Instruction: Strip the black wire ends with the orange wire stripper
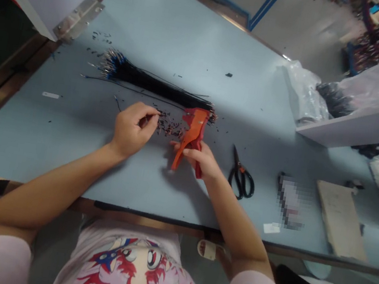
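Observation:
My left hand (133, 128) is closed in a pinch on a thin black wire (117, 103), whose one end pokes out behind the knuckles while the other shows faintly at the fingertips. In my right hand (204, 159) is an orange and red wire stripper (193, 130), its jaws pointing away from me. Just beyond both hands lies a thick bundle of black wires (159, 85), with blue and metal terminals at its left end and bare copper-coloured tips at its right. Small black and coppery scraps (170, 126) are scattered between my hands.
Black-handled scissors (242, 177) lie right of my right hand. Further right are a blurred-out object (289, 201), a white paper slip (271, 228) and a flat cardboard piece (342, 220). Plastic bags (304, 93) rest by a raised panel (362, 116). A white label (51, 95) lies left.

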Available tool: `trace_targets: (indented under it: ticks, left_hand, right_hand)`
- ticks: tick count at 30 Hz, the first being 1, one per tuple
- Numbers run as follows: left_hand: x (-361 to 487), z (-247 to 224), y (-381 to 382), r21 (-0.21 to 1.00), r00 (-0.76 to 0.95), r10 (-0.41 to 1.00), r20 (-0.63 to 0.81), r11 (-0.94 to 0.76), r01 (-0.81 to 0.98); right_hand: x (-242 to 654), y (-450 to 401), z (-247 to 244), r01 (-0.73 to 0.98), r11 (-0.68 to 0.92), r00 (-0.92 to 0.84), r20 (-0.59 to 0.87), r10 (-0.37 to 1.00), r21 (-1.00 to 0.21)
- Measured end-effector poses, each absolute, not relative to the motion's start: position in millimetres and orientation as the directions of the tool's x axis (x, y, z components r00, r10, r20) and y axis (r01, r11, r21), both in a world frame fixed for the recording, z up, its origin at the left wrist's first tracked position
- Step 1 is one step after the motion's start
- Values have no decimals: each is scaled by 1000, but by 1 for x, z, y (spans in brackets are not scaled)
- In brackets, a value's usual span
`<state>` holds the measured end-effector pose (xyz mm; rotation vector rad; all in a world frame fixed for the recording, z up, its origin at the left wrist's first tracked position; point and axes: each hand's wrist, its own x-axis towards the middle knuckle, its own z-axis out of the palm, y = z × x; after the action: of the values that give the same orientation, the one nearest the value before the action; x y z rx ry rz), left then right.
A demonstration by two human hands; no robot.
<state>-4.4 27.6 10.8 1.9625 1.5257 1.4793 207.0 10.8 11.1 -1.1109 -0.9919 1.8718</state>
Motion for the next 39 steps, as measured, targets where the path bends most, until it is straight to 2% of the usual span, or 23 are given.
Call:
trace_targets:
  ticks: [3, 8, 14, 21, 27, 33, 39]
  left_hand:
    - [-2, 12, 26, 708, -55, 834, 549, -429, 561]
    - [3, 11, 22, 739, -32, 862, 507, -415, 530]
    - [9, 7, 16, 824, -49, 914, 403, -340, 453]
    - [11, 10, 12, 777, 5, 905, 426, -369, 511]
    - [12, 12, 9, 704, 73, 871, 485, -439, 558]
    - [12, 14, 8, 692, 75, 860, 504, -454, 561]
    - [12, 15, 8, 679, 95, 842, 530, -489, 547]
  right_hand:
    - [213, 11, 17, -253, -374, -348, -276, 896, -892]
    - [216, -13, 15, -259, -371, -367, -264, 892, -892]
    - [213, -29, 6, -264, -497, -495, -326, 805, -827]
    - [213, -30, 15, -280, -549, -595, -307, 743, -788]
    - [213, -33, 14, -290, -573, -601, -320, 732, -767]
    - [215, -34, 14, -252, -590, -598, -356, 718, -767]
    - [215, -35, 18, -251, -577, -615, -332, 715, -777]
